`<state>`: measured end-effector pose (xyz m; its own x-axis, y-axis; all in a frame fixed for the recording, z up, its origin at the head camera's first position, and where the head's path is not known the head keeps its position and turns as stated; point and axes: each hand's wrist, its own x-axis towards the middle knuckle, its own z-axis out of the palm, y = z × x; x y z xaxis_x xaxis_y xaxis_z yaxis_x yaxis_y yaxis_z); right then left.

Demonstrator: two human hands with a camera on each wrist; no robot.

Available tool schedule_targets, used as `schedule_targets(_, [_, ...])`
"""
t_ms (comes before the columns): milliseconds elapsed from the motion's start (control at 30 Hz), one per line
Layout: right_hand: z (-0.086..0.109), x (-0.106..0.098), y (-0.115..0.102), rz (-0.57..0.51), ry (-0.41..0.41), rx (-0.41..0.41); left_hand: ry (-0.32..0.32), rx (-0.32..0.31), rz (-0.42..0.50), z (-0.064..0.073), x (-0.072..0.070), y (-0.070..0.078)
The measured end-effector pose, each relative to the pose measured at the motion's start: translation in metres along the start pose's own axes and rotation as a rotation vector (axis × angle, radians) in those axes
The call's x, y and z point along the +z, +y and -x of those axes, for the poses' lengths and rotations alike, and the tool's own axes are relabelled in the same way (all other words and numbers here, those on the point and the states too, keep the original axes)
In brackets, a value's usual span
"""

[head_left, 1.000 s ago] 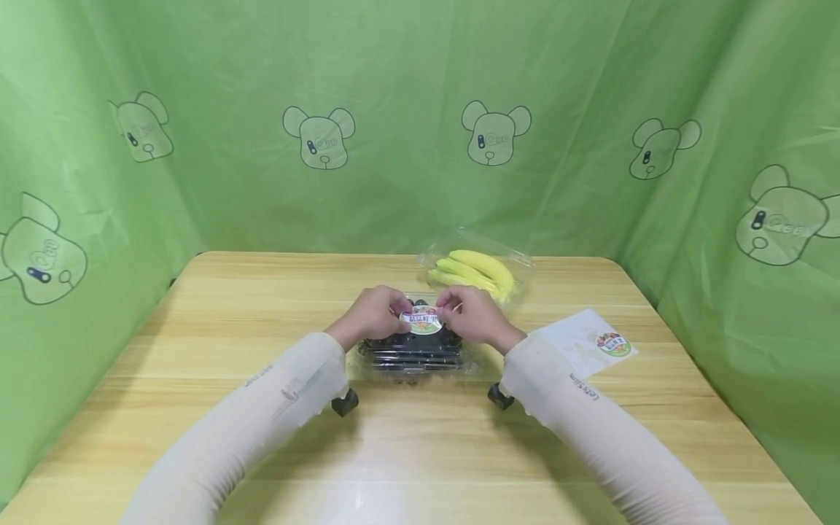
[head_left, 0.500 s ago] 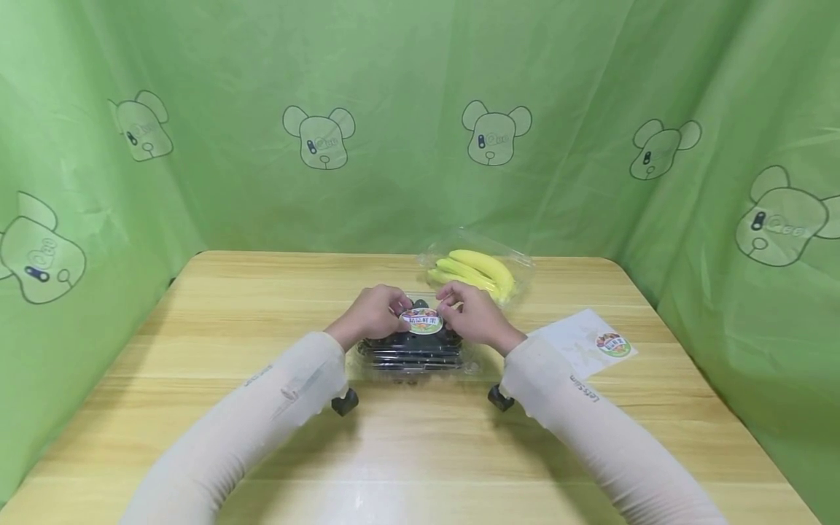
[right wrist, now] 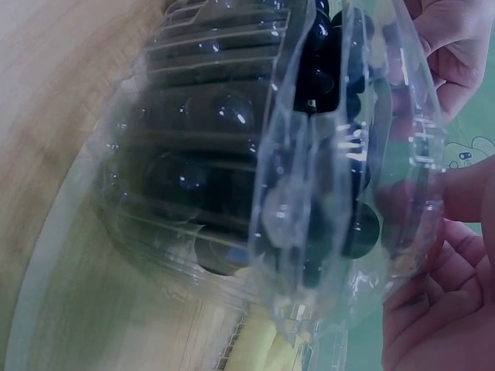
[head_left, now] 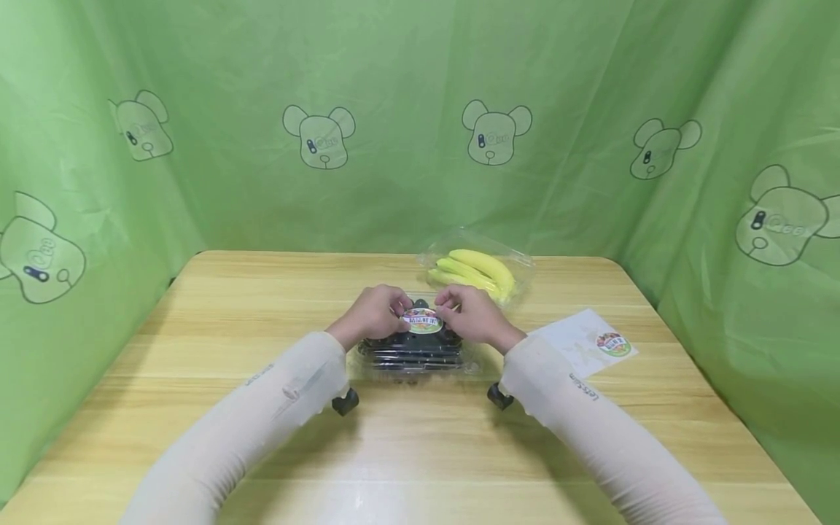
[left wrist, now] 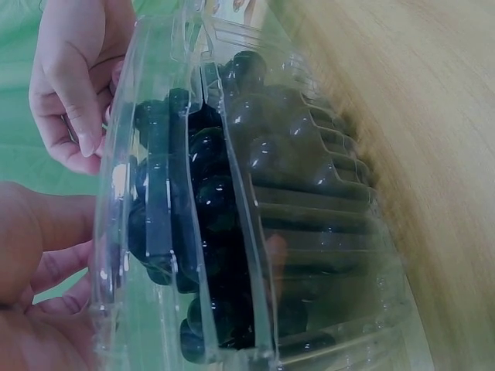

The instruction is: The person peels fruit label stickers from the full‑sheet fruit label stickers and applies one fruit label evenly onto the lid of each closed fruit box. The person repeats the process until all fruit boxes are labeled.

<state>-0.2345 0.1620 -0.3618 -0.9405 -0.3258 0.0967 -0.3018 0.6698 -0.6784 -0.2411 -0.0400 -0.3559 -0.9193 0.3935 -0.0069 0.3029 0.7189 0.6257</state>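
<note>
An oval label [head_left: 423, 321] sits at the centre of the head view, its long axis running left to right and its print upright. The left hand [head_left: 375, 313], fingertips drawn narrow, pinches its left end; the right hand [head_left: 474, 313] likewise pinches its right end. Directly behind it, the clear box [head_left: 412, 359] of dark round fruit [left wrist: 214, 205] also stretches left to right. Bananas [head_left: 477, 270] lie above and right, a white sheet [head_left: 558, 344] at centre right.
</note>
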Motion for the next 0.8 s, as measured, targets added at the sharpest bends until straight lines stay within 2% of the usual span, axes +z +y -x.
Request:
schedule_targets(367, [0.0004, -0.002, -0.0018, 0.044, 0.0, -0.021, -0.003, -0.005, 0.01, 0.0011, -0.0005, 0.0009])
schedule_targets(800, [0.0, -0.0026, -0.0024, 0.055, -0.01, -0.014, 0.003, 0.02, -0.022, 0.0, -0.0004, -0.0004])
